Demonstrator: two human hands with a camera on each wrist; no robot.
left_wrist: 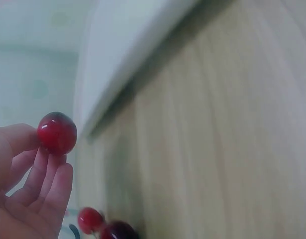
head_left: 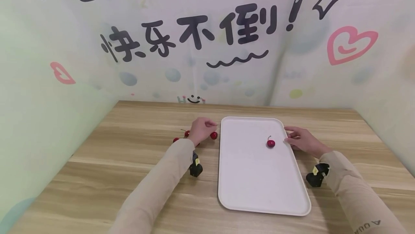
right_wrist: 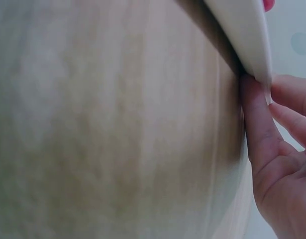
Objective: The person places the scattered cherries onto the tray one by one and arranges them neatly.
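In the left wrist view a glossy red cherry [left_wrist: 57, 133] sits at the fingertips of my left hand [left_wrist: 31, 184], which pinches it. From the head view that left hand [head_left: 201, 130] is just beside the upper left edge of a white tray [head_left: 256, 180], with the held cherry [head_left: 214, 135] under its fingers. One more cherry [head_left: 271, 143], stem up, lies on the tray toward its right side. At the tray's right edge my right hand [head_left: 303, 141] grips the rim [right_wrist: 259, 59], thumb on one side and fingers on the other.
Several other cherries [head_left: 187, 133] lie on the wooden table [head_left: 107, 169] around the left wrist, partly hidden by it. Black wrist cameras [head_left: 196, 167] are strapped under both sleeves. A printed cloth wall [head_left: 162, 71] stands behind the table.
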